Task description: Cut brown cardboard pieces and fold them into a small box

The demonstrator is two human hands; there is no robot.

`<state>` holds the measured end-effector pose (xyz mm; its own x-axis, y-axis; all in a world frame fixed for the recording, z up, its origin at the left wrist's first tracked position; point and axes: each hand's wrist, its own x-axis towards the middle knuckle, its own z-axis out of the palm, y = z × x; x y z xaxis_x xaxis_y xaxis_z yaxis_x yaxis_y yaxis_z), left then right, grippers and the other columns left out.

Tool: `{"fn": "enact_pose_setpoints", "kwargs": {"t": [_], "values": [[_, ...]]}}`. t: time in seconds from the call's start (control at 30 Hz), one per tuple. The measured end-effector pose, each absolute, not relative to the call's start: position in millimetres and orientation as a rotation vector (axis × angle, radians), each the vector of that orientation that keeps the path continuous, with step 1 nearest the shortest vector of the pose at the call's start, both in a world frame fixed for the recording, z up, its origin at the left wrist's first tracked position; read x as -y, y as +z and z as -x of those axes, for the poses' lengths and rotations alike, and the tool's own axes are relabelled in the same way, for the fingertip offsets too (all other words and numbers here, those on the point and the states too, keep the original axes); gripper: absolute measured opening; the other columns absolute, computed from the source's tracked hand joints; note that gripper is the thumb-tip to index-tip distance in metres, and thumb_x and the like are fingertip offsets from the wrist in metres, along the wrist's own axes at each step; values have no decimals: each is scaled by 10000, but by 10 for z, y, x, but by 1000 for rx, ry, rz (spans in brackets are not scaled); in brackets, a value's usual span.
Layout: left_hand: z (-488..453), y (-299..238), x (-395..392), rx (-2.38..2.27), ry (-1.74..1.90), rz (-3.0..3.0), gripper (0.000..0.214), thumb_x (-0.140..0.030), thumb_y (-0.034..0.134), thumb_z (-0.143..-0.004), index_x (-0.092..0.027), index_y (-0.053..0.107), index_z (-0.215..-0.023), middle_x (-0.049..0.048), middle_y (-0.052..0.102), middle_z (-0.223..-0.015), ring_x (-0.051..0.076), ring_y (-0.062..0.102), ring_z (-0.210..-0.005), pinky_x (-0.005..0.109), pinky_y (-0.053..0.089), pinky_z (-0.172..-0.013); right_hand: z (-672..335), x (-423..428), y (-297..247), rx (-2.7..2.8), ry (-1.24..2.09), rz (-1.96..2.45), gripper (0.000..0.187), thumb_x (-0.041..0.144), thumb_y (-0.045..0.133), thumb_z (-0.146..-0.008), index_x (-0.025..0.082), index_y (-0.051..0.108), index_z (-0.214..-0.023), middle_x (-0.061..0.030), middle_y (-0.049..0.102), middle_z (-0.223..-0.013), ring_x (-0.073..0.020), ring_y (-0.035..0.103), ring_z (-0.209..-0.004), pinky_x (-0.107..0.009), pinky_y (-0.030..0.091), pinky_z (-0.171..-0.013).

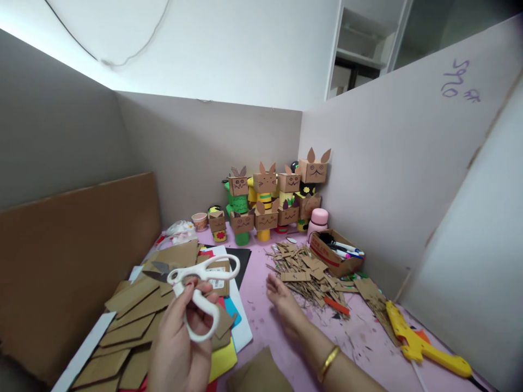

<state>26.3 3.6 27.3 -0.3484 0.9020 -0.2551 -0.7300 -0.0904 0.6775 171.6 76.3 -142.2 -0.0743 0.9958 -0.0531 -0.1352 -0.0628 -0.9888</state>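
Found the cardboard piece [261,373] cut off toward the table's [258,272] near edge, likewise the glue gun's [417,347] cord [477,383] near the right corner; could not read the label [218,284] behind the scissors [194,271]; saw far-edge rear figures [265,182] partly hidden by front figures [266,220].

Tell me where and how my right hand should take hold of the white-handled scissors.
Best, I'd judge, by the upper loop of the scissors, coming from the right. That loop points right, toward the open right hand, with no fingers over it, while the left hand grips near the lower loop and the blades point away to the left.
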Motion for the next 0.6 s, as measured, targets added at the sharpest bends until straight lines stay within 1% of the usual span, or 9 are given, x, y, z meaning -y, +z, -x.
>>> {"fn": "enact_pose_setpoints", "kwargs": {"t": [0.07,0.13,0.17,0.23,0.27,0.37,0.4,0.5,0.6], "values": [[-249,273,-33,-891,1741,-271,276,-46,389,-905,-164,613,-795,-20,666,-615,60,635,-479,105,521,-469,-1694,-828,-1433,1201,1374,1130,455,360,619,-763,187,559,-1180,-102,626,-1210,-248,586,-1088,-444,430,-922],[-236,271,-34,-904,1741,-257,268,-46,392,-904,-158,609,-792,-20,663,-602,62,631,-464,102,510,-448,-1696,-853,-1458,1284,1337,1169,416,302,629,-769,154,579,-1155,-116,644,-1161,-261,615,-1025,-468,448,-893],[-231,270,-37,-906,1735,-251,262,-49,393,-905,-155,606,-795,-18,662,-596,64,631,-462,106,511,-447,-1705,-855,-1468,1302,1266,1205,441,265,583,-800,156,530,-1224,-129,593,-1240,-264,568,-1110,-472,410,-945],[-228,264,-44,-907,1727,-241,257,-49,392,-907,-149,604,-802,-11,666,-593,70,635,-463,118,522,-453,-1724,-841,-1472,1351,1101,1258,496,190,489,-836,172,433,-1328,-139,459,-1380,-248,416,-1274,-445,300,-1046],[-232,260,-47,-902,1734,-239,256,-49,392,-908,-148,604,-805,-9,667,-593,71,635,-461,122,525,-454,-1725,-824,-1463,1399,1043,1263,497,163,455,-843,179,427,-1338,-134,441,-1389,-236,391,-1291,-420,289,-1056],[-260,243,-50,-895,1754,-244,248,-49,399,-908,-149,606,-814,-12,664,-591,72,637,-460,121,524,-450,-1643,-737,-1413,1651,947,1209,435,93,488,-783,186,595,-1194,-109,576,-1187,-215,525,-1124,-339,381,-971],[-274,238,-46,-898,1748,-247,242,-52,404,-909,-148,606,-817,-12,664,-593,72,638,-462,117,521,-447,-1587,-702,-1394,1739,916,1190,432,69,516,-747,197,636,-1142,-95,598,-1122,-213,543,-1073,-325,397,-944],[-309,234,-24,-894,1689,-268,226,-63,411,-913,-144,609,-841,-3,669,-607,72,640,-465,111,514,-439,-1392,-625,-1357,1915,800,1200,427,22,567,-660,216,697,-1017,-83,602,-1063,-245,514,-1052,-354,383,-925],[-307,245,-10,-880,1677,-278,231,-55,400,-913,-139,605,-848,1,670,-617,66,637,-463,105,511,-445,-1317,-617,-1349,1965,715,1265,281,43,594,-648,190,708,-859,-93,611,-1038,-274,502,-1027,-395,376,-902]]}}
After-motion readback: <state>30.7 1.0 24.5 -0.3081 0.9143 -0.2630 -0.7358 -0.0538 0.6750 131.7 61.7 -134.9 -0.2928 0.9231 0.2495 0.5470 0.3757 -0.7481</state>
